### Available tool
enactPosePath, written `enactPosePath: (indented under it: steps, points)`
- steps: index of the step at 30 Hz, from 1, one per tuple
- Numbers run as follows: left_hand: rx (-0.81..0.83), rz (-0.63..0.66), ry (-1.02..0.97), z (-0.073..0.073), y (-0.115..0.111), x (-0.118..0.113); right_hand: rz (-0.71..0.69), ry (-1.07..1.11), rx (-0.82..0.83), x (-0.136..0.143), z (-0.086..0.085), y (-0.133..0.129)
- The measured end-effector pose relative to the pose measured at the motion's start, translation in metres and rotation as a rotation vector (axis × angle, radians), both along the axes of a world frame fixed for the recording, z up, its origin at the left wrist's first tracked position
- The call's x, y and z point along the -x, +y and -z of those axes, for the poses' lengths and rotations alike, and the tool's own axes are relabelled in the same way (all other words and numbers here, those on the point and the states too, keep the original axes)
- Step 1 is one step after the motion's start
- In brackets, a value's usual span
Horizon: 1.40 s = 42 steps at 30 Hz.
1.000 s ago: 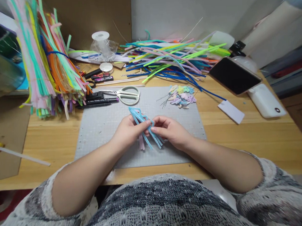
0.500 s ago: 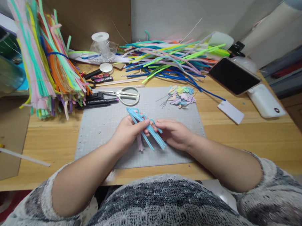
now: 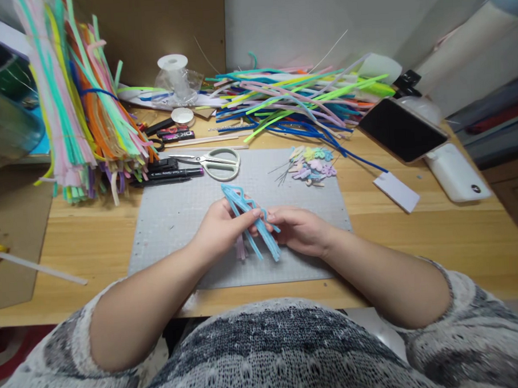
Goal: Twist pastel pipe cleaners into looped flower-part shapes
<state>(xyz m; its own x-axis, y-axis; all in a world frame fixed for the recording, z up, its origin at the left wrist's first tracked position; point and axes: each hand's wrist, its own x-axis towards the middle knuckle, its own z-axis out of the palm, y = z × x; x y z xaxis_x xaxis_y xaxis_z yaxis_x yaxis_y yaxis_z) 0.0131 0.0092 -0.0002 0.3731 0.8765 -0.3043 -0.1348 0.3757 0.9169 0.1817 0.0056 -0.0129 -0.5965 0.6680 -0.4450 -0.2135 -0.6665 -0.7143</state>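
Gripping a bundle of light blue pipe cleaners (image 3: 248,217) with both hands over the grey cutting mat (image 3: 170,221), mid-mat, near front edge. Left hand (image 3: 220,229) closed around the bundle's middle, thumb on top, bent blue ends sticking up past the knuckles toward the scissors (image 3: 214,160). Right hand (image 3: 301,231) closed too, fingertips (image 3: 272,217) pinching a blue strand just beside the left thumb. Lower ends of the bundle poking out below the hands, a couple of pale pink stems (image 3: 241,249) mixed in, tips touching or just over the mat, cannot tell which.

Lying at the mat's far edge: scissors with pale green handles, blades pointing left. Lying left of scissors: black marker pens (image 3: 172,174), off the mat. Sitting at mat's far right corner: small cluster of finished pastel pipe-cleaner flowers (image 3: 311,164) with thin wire stems. Piled behind on the wooden desk (image 3: 436,232): loose heap of mixed-colour pipe cleaners (image 3: 298,101). Standing far left: tall leaning stack of pipe cleaners (image 3: 79,104). Sitting at the back: clear thread spool (image 3: 174,77). Propped at right: dark-screen phone (image 3: 400,132), white card (image 3: 396,192) near it, white power bank (image 3: 454,173) just beside. Showing at bottom: grey-white knit sleeves, forearms bare.
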Motion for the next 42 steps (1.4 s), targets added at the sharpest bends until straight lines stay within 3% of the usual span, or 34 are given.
enactPosePath:
  steps: [15, 18, 23, 28, 31, 34, 37, 39, 42]
  points:
    - [0.023, -0.021, -0.028, 0.001, 0.001, 0.000, -0.023, 0.004, -0.005, 0.001, -0.002, 0.000]
    - [0.015, -0.070, -0.011, 0.002, 0.001, 0.000, 0.059, -0.041, -0.097, 0.003, -0.002, -0.004]
    - [0.066, 0.024, -0.018, -0.001, -0.001, 0.000, 0.028, -0.058, -0.232, 0.006, 0.005, -0.009]
    - [-0.041, -0.025, -0.025, -0.002, 0.002, 0.002, 0.079, -0.081, -0.248, 0.006, 0.007, -0.008]
    - [-0.127, -0.074, -0.137, -0.002, 0.004, 0.006, 0.100, 0.073, -0.142, 0.004, 0.002, -0.004]
    - [-0.156, -0.063, -0.287, -0.006, 0.006, 0.009, 0.009, 0.265, 0.073, -0.001, -0.002, -0.001]
    - [-0.193, -0.136, -0.301, -0.009, 0.009, 0.013, -0.160, 0.356, 0.243, -0.005, -0.001, -0.001]
    - [-0.195, -0.169, -0.279, -0.012, 0.010, 0.014, -0.241, 0.339, 0.219, -0.006, 0.000, -0.003]
    - [-0.115, -0.171, -0.274, -0.016, 0.010, 0.016, -0.282, 0.210, 0.030, -0.002, 0.001, -0.006]
